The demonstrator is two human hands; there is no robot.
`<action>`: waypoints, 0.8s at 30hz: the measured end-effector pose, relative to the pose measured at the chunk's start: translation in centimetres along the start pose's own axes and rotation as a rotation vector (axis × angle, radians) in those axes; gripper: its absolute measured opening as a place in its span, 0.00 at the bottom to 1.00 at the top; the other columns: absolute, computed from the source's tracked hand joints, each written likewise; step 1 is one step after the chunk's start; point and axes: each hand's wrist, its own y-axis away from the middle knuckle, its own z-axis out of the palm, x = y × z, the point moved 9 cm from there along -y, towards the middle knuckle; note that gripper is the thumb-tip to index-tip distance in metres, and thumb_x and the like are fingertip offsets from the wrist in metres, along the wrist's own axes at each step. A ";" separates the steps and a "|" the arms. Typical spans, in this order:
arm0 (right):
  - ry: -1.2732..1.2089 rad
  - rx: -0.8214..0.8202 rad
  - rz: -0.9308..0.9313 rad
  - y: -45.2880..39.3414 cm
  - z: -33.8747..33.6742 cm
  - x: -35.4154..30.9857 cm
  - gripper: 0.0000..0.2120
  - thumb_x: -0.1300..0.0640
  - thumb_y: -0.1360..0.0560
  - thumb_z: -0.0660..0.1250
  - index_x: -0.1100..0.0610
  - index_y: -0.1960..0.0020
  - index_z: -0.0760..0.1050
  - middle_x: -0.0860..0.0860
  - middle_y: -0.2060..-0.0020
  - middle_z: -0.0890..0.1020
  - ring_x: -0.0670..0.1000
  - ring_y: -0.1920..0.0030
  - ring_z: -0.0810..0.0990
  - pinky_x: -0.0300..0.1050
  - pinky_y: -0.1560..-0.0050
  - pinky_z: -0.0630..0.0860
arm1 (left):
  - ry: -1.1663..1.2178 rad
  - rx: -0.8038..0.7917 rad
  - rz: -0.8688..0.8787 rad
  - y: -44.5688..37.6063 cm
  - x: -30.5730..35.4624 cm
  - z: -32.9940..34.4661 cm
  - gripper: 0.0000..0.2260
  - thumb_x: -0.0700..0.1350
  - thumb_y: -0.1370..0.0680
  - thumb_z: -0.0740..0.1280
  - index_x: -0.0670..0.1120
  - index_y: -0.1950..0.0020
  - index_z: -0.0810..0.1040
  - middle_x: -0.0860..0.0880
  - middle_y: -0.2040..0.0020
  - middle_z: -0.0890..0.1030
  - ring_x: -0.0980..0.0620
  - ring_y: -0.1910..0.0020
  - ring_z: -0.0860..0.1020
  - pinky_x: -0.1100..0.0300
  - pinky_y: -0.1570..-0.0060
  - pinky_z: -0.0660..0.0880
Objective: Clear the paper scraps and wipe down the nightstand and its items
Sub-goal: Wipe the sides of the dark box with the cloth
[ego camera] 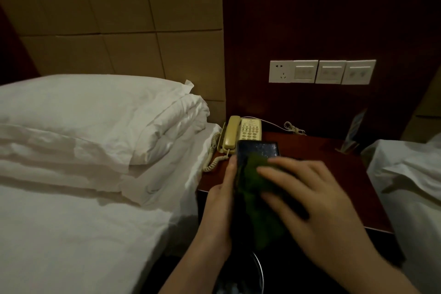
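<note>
I held the tray up over the near edge of the nightstand, my left hand gripping its left rim, thumb along the edge. My right hand lay flat on the green cloth, fingers spread and straight, pressing it onto the tray's dark face. The far end of the tray showed pale specks or streaks — too dim to tell which — so I judged the wipe only partly done. To do it well I needed long strokes from near end to far, firm pressure, and a steady grip so the tray didn't tilt toward the phone just behind it. A bin sat below my wrists; I could make out no paper scraps on the nightstand in that light.
</note>
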 end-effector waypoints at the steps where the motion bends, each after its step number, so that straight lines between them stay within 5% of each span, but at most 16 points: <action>1: 0.004 0.013 0.069 -1.3 -0.3 1.3 0.19 0.47 0.21 0.66 0.46 0.31 0.77 0.44 0.34 0.78 0.49 0.38 0.73 0.46 0.41 0.73 | 0.031 0.002 -0.014 -0.6 -0.1 -0.1 0.18 0.63 0.21 0.65 0.54 0.54 0.90 0.54 0.53 0.89 0.57 0.53 0.88 0.54 0.46 0.82; 5: 0.011 -0.027 0.210 -4.3 0.8 3.8 0.20 0.48 0.22 0.67 0.44 0.31 0.76 0.41 0.35 0.77 0.45 0.36 0.70 0.42 0.37 0.70 | 0.070 0.008 -0.031 -1.5 -0.6 0.3 0.13 0.62 0.23 0.68 0.59 0.57 0.90 0.48 0.49 0.89 0.51 0.50 0.88 0.50 0.41 0.80; 9: -0.058 -0.180 0.042 -0.8 2.9 0.1 0.22 0.48 0.24 0.66 0.39 0.31 0.73 0.37 0.33 0.73 0.42 0.35 0.68 0.35 0.41 0.65 | 0.106 0.167 -0.091 -2.3 -1.9 -1.9 0.17 0.56 0.27 0.69 0.44 0.64 0.89 0.44 0.62 0.86 0.55 0.69 0.85 0.59 0.62 0.80; 13: -0.089 -0.251 -0.098 2.8 3.7 -1.3 0.22 0.45 0.23 0.67 0.37 0.30 0.73 0.37 0.31 0.73 0.45 0.39 0.73 0.43 0.44 0.78 | 0.021 0.147 -0.147 -2.0 -1.7 -2.5 0.23 0.61 0.21 0.68 0.43 0.60 0.89 0.45 0.65 0.87 0.51 0.68 0.86 0.60 0.67 0.80; 18: -0.033 -0.082 0.096 -0.8 2.0 3.3 0.21 0.50 0.24 0.67 0.43 0.31 0.75 0.39 0.34 0.75 0.46 0.37 0.72 0.47 0.39 0.74 | -0.060 0.088 -0.077 -0.6 -1.4 -0.7 0.17 0.62 0.23 0.69 0.53 0.57 0.91 0.45 0.52 0.89 0.47 0.51 0.89 0.49 0.44 0.82; 21: -0.013 -0.044 0.208 -2.7 2.2 4.6 0.21 0.53 0.23 0.70 0.44 0.31 0.76 0.40 0.34 0.76 0.46 0.36 0.71 0.51 0.38 0.75 | -0.010 0.117 -0.052 -0.9 -1.5 -0.5 0.14 0.59 0.21 0.68 0.59 0.61 0.90 0.49 0.53 0.90 0.52 0.54 0.88 0.53 0.47 0.80; 24: -0.060 -0.126 0.115 -1.3 3.5 1.7 0.24 0.54 0.24 0.72 0.41 0.30 0.74 0.38 0.32 0.74 0.45 0.35 0.69 0.45 0.37 0.72 | -0.051 0.168 -0.125 -1.2 -2.3 -2.1 0.21 0.54 0.15 0.64 0.47 0.60 0.89 0.46 0.58 0.89 0.48 0.60 0.88 0.51 0.49 0.80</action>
